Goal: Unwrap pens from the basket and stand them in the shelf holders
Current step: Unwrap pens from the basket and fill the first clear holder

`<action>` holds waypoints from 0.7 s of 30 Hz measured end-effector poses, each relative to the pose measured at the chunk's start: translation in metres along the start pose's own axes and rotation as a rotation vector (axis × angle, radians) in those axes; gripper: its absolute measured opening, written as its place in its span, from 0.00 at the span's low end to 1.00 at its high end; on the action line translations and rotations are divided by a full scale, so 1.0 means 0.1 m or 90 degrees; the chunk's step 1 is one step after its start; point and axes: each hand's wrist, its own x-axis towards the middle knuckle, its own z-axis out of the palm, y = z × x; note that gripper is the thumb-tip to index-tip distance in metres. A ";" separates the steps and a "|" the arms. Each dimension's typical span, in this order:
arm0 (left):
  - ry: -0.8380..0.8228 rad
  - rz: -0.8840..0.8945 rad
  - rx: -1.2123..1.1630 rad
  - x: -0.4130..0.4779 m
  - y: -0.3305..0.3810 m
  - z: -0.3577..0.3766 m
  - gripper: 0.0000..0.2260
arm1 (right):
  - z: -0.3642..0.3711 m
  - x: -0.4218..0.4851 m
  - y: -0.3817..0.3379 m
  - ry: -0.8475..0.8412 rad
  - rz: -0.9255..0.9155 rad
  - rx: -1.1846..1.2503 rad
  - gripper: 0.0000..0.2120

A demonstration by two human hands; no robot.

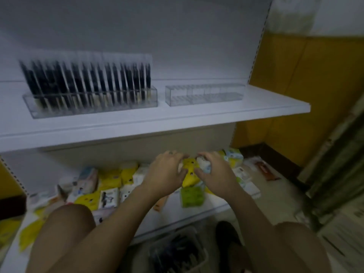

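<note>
On the upper shelf, the left clear holder is packed with several dark pens standing upright. Beside it the right clear holder has no pens in it. A wire basket with dark wrapped pens sits on the floor between my knees. Both hands are down at the lower shelf, close together. My left hand curls its fingers and thumb round a yellow packet. My right hand grips a white packet touching it. The frame is blurred.
The lower shelf is littered with several small yellow, white and green packets. The upper shelf's front edge overhangs just above my hands. A yellow wall panel and dark curtain-like material stand to the right.
</note>
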 end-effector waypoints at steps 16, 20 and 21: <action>-0.400 -0.257 -0.154 -1.03 -0.58 1.88 0.12 | 1.54 -1.02 1.29 -0.362 0.282 0.009 0.11; -0.437 -0.315 -0.148 -1.19 -0.69 2.14 0.12 | 1.75 -1.11 1.49 -0.447 0.295 0.007 0.15; -0.457 -0.320 -0.150 -1.22 -0.71 2.20 0.12 | 1.81 -1.12 1.53 -0.472 0.308 -0.005 0.09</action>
